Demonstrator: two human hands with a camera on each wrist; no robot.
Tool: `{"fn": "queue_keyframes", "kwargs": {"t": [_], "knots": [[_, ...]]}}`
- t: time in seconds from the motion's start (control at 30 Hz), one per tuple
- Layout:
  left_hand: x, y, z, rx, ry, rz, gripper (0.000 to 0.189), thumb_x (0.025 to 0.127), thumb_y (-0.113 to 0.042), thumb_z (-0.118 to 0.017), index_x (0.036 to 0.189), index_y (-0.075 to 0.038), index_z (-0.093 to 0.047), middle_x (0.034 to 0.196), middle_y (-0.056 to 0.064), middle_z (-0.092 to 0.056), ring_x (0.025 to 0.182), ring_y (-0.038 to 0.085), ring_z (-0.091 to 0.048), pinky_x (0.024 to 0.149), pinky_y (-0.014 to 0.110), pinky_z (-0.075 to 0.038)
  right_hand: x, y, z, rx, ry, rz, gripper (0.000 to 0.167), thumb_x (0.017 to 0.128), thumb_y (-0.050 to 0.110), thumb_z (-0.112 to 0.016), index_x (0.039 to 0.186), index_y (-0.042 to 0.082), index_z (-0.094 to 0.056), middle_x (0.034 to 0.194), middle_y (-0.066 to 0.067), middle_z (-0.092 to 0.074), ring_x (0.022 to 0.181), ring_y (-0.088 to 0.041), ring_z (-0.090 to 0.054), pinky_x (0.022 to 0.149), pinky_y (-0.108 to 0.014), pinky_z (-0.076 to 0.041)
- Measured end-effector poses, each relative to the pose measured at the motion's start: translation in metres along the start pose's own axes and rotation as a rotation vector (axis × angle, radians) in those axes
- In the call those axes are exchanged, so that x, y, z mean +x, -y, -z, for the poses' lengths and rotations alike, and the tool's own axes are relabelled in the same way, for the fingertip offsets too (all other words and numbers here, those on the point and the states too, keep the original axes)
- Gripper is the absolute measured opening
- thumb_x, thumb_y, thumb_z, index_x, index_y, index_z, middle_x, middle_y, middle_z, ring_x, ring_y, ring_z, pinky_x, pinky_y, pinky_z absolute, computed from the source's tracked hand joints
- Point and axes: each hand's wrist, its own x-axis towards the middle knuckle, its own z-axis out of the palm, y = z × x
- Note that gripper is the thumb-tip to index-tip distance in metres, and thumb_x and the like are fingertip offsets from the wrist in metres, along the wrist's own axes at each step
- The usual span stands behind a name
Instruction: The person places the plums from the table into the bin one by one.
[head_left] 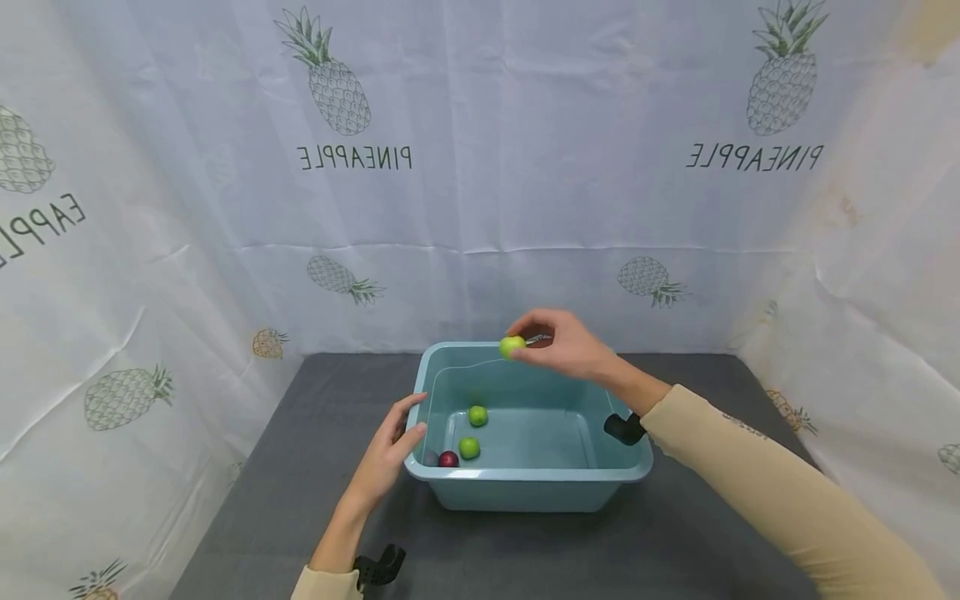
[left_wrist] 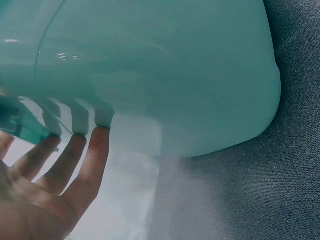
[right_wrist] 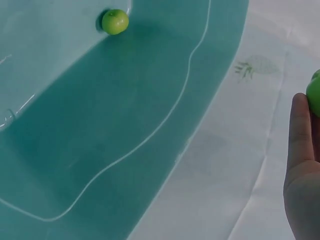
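Observation:
A light blue-green plastic basin stands on the dark table. Above its far rim, my right hand pinches a small green apple between thumb and fingertips; a small shiny strip shows beside the fingers, its kind unclear. In the right wrist view, that apple is cut off by the right edge. My left hand is at the basin's left rim, its extended fingers touching the outer wall in the left wrist view. Inside the basin lie two green apples and a dark red round fruit, partly hidden by the near rim.
A dark grey cloth-covered table surrounds the basin. White curtains printed with pineapples hang behind and at both sides. A thin pale line runs along the basin's inner wall. Black straps with mounts sit on both wrists.

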Motion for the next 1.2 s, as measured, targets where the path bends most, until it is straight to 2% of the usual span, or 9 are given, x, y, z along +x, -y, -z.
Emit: {"fn": "queue_keyframes", "kwargs": {"t": [0.23,0.4,0.6,0.93,1.2], "knots": [[0.001,0.001,0.001,0.002,0.006,-0.013,0.048,0.106,-0.022,-0.054,0.152,-0.014,-0.042,0.161,0.019,-0.032,0.145,0.041,-0.035,0.111,0.065,-0.03,0.015,-0.015,-0.016,-0.011,0.036,-0.023,0.026,0.091,0.01,-0.076,0.116,0.002,-0.07,0.113,-0.011,-0.067,0.104,-0.026,-0.065,0.092,-0.038,-0.055],[0.001,0.002,0.002,0.004,0.002,-0.01,0.048,0.106,-0.022,-0.054,0.152,-0.015,-0.042,0.161,0.018,-0.032,0.146,0.041,-0.034,0.112,0.065,-0.029,0.024,-0.028,-0.028,-0.029,0.077,-0.04,0.024,0.092,0.01,-0.074,0.114,0.004,-0.07,0.111,-0.008,-0.067,0.101,-0.023,-0.064,0.091,-0.036,-0.055],[0.0,0.002,0.002,-0.003,-0.001,0.003,0.048,0.105,-0.024,-0.055,0.151,-0.016,-0.043,0.16,0.018,-0.034,0.143,0.04,-0.038,0.111,0.064,-0.032,0.024,-0.045,-0.04,-0.052,0.136,-0.04,0.023,0.093,0.013,-0.073,0.115,0.005,-0.07,0.111,-0.008,-0.067,0.103,-0.023,-0.064,0.089,-0.037,-0.055],[0.0,0.001,0.0,0.0,-0.008,0.01,0.048,0.105,-0.024,-0.055,0.151,-0.016,-0.044,0.161,0.018,-0.033,0.145,0.04,-0.035,0.112,0.064,-0.029,0.019,-0.073,-0.066,-0.181,0.287,-0.121,0.017,0.092,0.018,-0.074,0.108,0.013,-0.07,0.103,0.004,-0.068,0.099,-0.014,-0.064,0.091,-0.036,-0.052],[-0.001,-0.002,0.0,0.01,-0.012,0.005,0.049,0.105,-0.022,-0.055,0.151,-0.012,-0.043,0.16,0.018,-0.034,0.144,0.04,-0.037,0.112,0.064,-0.03,0.019,-0.081,-0.078,-0.196,0.315,-0.159,0.016,0.09,0.013,-0.076,0.105,0.013,-0.071,0.101,0.005,-0.068,0.098,-0.013,-0.064,0.092,-0.038,-0.052]]}}
